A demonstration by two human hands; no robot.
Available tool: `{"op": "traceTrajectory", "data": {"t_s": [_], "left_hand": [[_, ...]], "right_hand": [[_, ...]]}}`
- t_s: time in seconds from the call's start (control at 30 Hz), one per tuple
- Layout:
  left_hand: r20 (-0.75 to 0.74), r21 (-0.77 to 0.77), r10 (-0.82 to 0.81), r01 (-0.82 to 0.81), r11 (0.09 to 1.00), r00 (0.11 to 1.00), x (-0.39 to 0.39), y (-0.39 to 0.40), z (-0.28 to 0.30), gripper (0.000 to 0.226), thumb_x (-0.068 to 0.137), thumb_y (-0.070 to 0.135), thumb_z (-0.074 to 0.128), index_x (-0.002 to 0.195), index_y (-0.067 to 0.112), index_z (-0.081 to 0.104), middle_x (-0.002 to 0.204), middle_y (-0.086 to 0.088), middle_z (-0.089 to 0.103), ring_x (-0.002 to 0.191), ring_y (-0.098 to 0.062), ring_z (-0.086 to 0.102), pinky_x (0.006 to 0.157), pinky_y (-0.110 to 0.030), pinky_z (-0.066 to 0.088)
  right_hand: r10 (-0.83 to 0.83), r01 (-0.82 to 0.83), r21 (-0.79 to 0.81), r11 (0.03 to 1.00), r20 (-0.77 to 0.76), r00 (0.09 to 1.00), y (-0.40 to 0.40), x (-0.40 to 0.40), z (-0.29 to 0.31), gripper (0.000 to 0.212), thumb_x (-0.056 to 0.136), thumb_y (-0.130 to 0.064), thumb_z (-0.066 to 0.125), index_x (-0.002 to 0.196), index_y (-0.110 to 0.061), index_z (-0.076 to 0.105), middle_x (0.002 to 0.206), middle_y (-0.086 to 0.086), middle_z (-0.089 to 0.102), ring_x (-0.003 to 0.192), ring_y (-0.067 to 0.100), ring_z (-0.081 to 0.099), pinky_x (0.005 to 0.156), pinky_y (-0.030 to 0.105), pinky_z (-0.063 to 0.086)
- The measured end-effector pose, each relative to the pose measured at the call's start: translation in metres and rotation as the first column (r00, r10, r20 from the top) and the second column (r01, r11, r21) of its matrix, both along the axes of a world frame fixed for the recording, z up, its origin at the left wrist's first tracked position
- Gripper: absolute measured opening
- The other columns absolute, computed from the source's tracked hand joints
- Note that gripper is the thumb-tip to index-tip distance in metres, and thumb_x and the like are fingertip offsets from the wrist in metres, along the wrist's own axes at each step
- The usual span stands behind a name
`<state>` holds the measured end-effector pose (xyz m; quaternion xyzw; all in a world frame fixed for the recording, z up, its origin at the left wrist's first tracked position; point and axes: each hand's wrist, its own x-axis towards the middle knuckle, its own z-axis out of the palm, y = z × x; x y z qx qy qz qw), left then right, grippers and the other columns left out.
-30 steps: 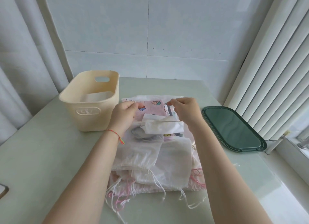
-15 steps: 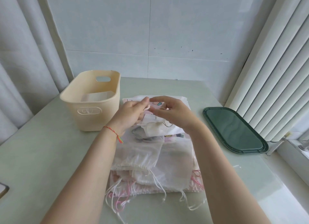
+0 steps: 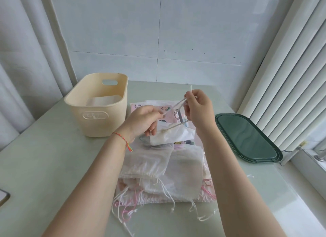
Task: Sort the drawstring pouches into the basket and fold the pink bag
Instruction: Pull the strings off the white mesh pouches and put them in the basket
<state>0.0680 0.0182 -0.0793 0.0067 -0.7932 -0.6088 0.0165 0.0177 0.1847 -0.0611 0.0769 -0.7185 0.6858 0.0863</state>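
I pinch the small white pouch's (image 3: 169,137) drawstring in both my left hand (image 3: 142,120) and right hand (image 3: 198,109), cinching it; next, I judge, into the basket (image 3: 98,106).

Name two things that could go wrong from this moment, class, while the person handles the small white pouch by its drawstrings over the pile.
1. Both hands, left hand and right hand, pinch only the white cords; the small pouch hangs below and may slip or knot.
2. Loose strings trail from the stacked pouches at the table edge; lifting one could snag and drag others, missing the basket.
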Motion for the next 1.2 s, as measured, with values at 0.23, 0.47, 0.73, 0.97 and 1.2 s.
{"op": "traceTrajectory", "data": {"t_s": [0.23,0.47,0.73,0.97,1.2], "left_hand": [[0.009,-0.009,0.108,-0.108,0.994,0.994,-0.005,-0.003,-0.010,0.022,0.094,0.016,0.054,0.076,0.014,0.067,0.053,-0.001,0.050,0.059,-0.021,0.042,0.039,-0.019,0.027],[0.001,0.031,0.266,-0.266,0.964,0.964,-0.006,-0.001,-0.008,0.019,0.094,0.010,0.051,0.082,0.006,0.065,0.061,-0.004,0.054,0.052,-0.014,0.049,0.036,-0.009,0.029],[0.064,0.099,0.287,-0.292,0.951,0.956,-0.010,-0.004,-0.004,0.016,0.092,0.015,0.055,0.082,0.011,0.067,0.056,0.002,0.051,0.048,-0.012,0.045,0.036,-0.014,0.026],[0.025,0.091,0.358,-0.359,0.929,0.933,-0.013,-0.003,-0.012,0.016,0.088,0.009,0.060,0.075,0.011,0.069,0.050,0.003,0.041,0.042,-0.006,0.038,0.044,-0.009,0.033],[-0.011,-0.108,0.028,-0.029,0.994,1.000,-0.001,0.005,-0.001,0.019,0.091,0.017,0.060,0.086,0.011,0.077,0.045,0.017,0.047,0.051,0.001,0.042,0.063,-0.022,0.030]], "right_hand": [[0.091,-0.079,0.404,0.911,-0.010,0.996,0.013,-0.003,0.000,0.030,0.085,-0.036,0.072,0.091,-0.013,0.054,0.072,-0.003,0.054,0.058,0.009,0.047,0.056,0.022,0.038],[0.292,-0.350,0.769,0.535,0.220,0.931,0.005,0.005,-0.008,0.041,0.076,-0.029,0.080,0.098,-0.018,0.048,0.099,0.002,0.061,0.081,0.017,0.054,0.066,0.028,0.045],[0.326,-0.369,0.793,0.485,0.228,0.918,0.000,0.007,-0.009,0.006,0.086,-0.018,0.064,0.086,-0.021,0.059,0.066,-0.001,0.063,0.041,0.000,0.045,0.042,0.019,0.037],[0.379,-0.407,0.742,0.533,0.221,0.899,0.002,0.015,0.006,0.020,0.087,-0.033,0.068,0.077,-0.016,0.073,0.067,-0.002,0.055,0.055,0.015,0.045,0.054,0.025,0.038],[0.307,-0.346,0.382,0.857,0.162,0.938,-0.005,0.018,0.011,0.028,0.090,-0.032,0.063,0.069,-0.013,0.059,0.063,-0.006,0.056,0.063,0.012,0.042,0.063,0.024,0.035]]}}
